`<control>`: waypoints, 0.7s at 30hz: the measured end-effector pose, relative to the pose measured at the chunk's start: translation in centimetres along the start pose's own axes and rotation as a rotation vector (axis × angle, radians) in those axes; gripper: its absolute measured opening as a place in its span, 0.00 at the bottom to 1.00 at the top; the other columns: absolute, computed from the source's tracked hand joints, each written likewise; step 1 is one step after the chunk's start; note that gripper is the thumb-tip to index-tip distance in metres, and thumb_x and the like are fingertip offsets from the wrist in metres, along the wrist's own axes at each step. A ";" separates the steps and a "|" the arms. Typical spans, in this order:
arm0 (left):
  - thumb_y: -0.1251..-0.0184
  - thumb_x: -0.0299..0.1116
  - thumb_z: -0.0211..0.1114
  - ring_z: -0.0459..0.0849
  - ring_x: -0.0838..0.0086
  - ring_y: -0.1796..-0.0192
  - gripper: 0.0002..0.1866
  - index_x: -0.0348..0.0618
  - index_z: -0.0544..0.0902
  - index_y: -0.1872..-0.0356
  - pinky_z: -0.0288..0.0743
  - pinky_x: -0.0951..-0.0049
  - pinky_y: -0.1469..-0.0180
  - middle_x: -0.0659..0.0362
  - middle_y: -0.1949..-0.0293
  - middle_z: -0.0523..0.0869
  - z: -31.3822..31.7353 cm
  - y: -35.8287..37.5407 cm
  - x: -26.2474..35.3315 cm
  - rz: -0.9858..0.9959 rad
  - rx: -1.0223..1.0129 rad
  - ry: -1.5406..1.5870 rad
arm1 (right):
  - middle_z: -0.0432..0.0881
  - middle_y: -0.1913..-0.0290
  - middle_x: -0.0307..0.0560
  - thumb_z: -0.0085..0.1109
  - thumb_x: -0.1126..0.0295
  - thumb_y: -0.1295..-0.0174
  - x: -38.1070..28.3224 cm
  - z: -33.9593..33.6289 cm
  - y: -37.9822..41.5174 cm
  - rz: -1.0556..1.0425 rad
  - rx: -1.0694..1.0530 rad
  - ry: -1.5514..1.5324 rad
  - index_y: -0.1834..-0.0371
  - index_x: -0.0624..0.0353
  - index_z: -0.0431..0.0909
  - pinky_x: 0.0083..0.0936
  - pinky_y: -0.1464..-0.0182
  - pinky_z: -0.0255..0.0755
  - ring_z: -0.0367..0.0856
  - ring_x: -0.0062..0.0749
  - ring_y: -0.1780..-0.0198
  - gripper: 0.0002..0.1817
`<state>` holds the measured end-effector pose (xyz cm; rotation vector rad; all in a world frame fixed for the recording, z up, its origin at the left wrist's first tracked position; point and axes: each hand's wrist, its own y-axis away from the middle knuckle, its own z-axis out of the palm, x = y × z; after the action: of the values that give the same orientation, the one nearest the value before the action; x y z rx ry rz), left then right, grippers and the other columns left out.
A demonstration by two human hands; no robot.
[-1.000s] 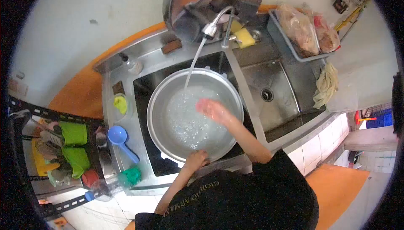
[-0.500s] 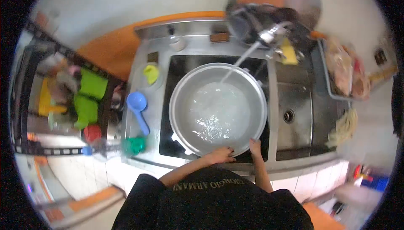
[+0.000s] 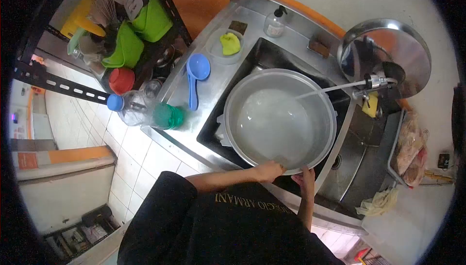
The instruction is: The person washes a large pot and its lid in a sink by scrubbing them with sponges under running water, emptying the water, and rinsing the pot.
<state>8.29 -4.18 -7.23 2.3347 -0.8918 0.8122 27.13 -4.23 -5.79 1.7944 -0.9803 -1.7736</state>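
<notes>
A large aluminium pot with water in it stands in the left, dark sink basin. Water runs into the pot from the tap at the right. My left hand is closed at the pot's near rim, its fingers partly hidden from view. Just to its right, my right hand is closed on the same rim, thumb up near the edge and fingers curled below it on the outside. A side handle of the pot shows at the left.
Left on the counter lie a blue ladle, a yellow-green cloth in a dish, and a pump bottle. A large lid leans behind the tap. A grey tray with bagged items is right. A plastic bottle sits at the left edge.
The view has turned, so the sink and counter now appear tilted. My left hand has shifted onto the rim, and both hands are closer together. Water still runs into the pot.
</notes>
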 end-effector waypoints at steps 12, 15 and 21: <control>0.54 0.23 0.60 0.81 0.48 0.59 0.13 0.35 0.78 0.62 0.73 0.51 0.56 0.42 0.68 0.82 -8.1 0.1 0.8 0.071 0.044 0.091 | 0.71 0.86 0.43 0.45 0.53 0.38 -5.0 1.6 0.3 -0.257 0.241 0.413 0.74 0.64 0.71 0.23 0.88 0.63 0.68 0.26 0.89 0.22; 0.54 0.24 0.60 0.81 0.49 0.58 0.12 0.35 0.79 0.65 0.73 0.52 0.55 0.43 0.68 0.82 -10.3 -0.6 1.1 0.068 0.026 0.123 | 0.70 0.86 0.43 0.43 0.51 0.37 -7.1 1.3 -0.4 -0.309 0.242 0.471 0.75 0.64 0.71 0.23 0.89 0.63 0.68 0.26 0.89 0.24; 0.57 0.24 0.59 0.80 0.47 0.59 0.14 0.35 0.79 0.64 0.73 0.54 0.54 0.42 0.67 0.82 -13.4 -1.7 0.8 0.078 0.101 0.178 | 0.68 0.87 0.39 0.47 0.49 0.36 -11.9 3.0 0.8 -0.299 0.180 0.362 0.76 0.61 0.71 0.21 0.88 0.60 0.66 0.22 0.89 0.24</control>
<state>5.40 5.06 2.17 2.2809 -0.8874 1.1017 24.90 4.52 2.57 2.3763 -0.7751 -1.4732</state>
